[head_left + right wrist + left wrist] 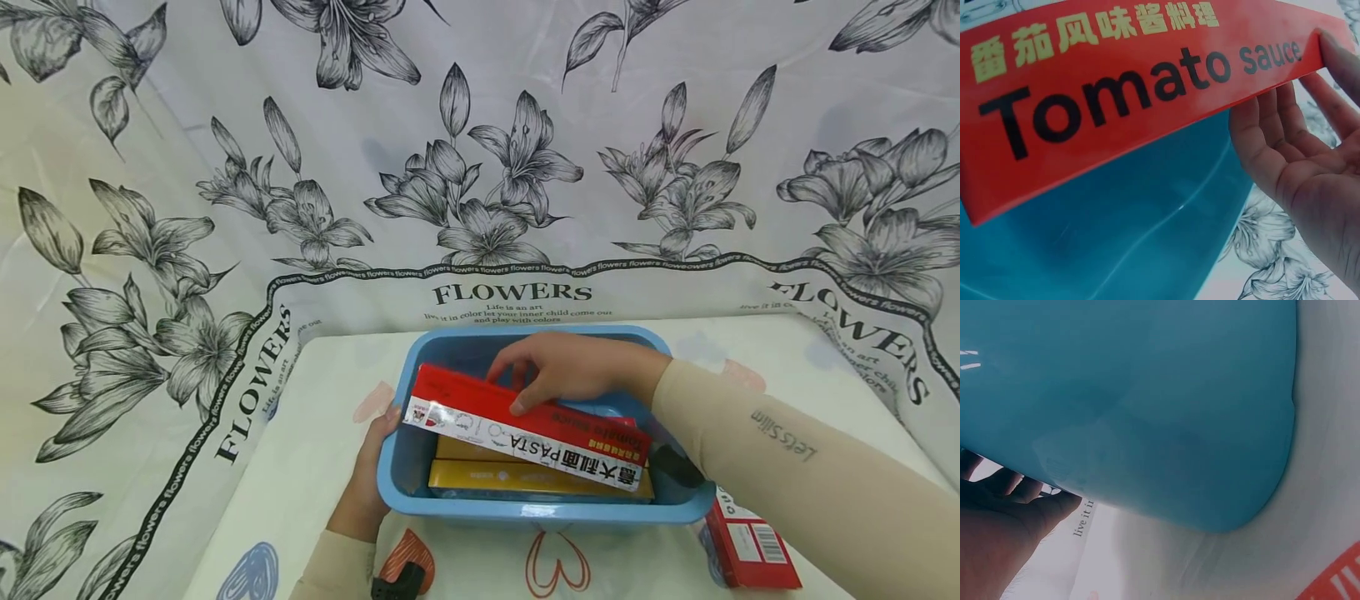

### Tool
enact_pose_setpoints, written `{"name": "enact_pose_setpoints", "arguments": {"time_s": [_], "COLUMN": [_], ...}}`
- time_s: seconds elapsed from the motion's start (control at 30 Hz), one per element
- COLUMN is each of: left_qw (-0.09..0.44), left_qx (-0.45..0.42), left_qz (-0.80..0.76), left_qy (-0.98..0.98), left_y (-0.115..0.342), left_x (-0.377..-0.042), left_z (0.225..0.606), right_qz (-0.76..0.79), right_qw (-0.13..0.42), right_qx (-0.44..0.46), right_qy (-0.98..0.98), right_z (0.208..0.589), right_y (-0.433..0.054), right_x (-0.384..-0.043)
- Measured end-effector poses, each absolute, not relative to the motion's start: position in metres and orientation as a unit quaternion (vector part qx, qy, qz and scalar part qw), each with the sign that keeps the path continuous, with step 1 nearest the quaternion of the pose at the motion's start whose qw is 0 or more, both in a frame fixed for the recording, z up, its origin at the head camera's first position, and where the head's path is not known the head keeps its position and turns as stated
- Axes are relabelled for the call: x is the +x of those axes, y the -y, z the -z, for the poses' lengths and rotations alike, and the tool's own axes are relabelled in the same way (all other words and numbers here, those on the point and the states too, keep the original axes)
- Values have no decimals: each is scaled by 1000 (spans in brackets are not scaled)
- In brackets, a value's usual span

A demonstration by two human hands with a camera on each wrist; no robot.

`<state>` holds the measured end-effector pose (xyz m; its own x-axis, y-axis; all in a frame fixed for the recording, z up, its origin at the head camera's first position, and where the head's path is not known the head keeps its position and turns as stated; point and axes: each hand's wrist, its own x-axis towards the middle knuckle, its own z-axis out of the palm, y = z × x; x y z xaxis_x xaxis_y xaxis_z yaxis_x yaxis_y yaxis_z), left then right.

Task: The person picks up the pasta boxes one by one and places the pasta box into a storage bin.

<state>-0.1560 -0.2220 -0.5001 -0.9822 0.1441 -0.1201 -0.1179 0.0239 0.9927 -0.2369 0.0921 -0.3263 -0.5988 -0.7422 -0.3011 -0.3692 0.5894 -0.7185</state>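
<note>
My right hand (558, 371) reaches over the blue plastic bin (540, 510) and pinches a long red and white pasta box (525, 429). The thumb lies on its red face and the fingers are behind its edge. The box is tilted, its left end higher in the head view. "Tomato sauce" lettering on the box (1104, 94) fills the top of the right wrist view. At the bin's left side, my left hand (367, 471) holds the rim, its fingertips partly hidden. In the left wrist view, its fingers (1019, 487) meet the bin's edge.
A yellow box (510, 477) lies inside the bin, partly covered by the pasta box. On the table (300, 467), another red box (753, 542) lies right of the bin, partly under my right sleeve. A flower-printed cloth (480, 167) hangs behind.
</note>
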Motion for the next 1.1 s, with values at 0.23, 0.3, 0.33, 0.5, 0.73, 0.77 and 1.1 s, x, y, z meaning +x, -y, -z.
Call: {"name": "enact_pose_setpoints", "arguments": {"time_s": [0.23,0.3,0.33,0.5,0.73,0.77,1.1], "left_qw": [92,98,101,98,91,89,77], "left_qx": [47,28,19,14,24,22,26], "left_qz": [-723,-738,-741,-744,-740,-740,-730], "left_qy": [-683,-667,-663,-661,-666,-666,-678], "left_y": [205,206,207,205,204,204,203], "left_x": [-138,-140,-140,-138,-138,-137,-135], "left_z": [461,463,465,465,466,465,463], "right_qz": [289,282,281,267,231,228,206], "right_qw": [317,317,319,329,323,322,318], "right_qx": [-337,-338,-338,-331,-355,-358,-357], "right_qy": [-838,-840,-840,-843,-846,-846,-853], "right_z": [329,329,329,332,339,339,339], "right_y": [-89,-88,-87,-84,-81,-80,-69], "right_x": [-233,-232,-231,-227,-222,-220,-210]}}
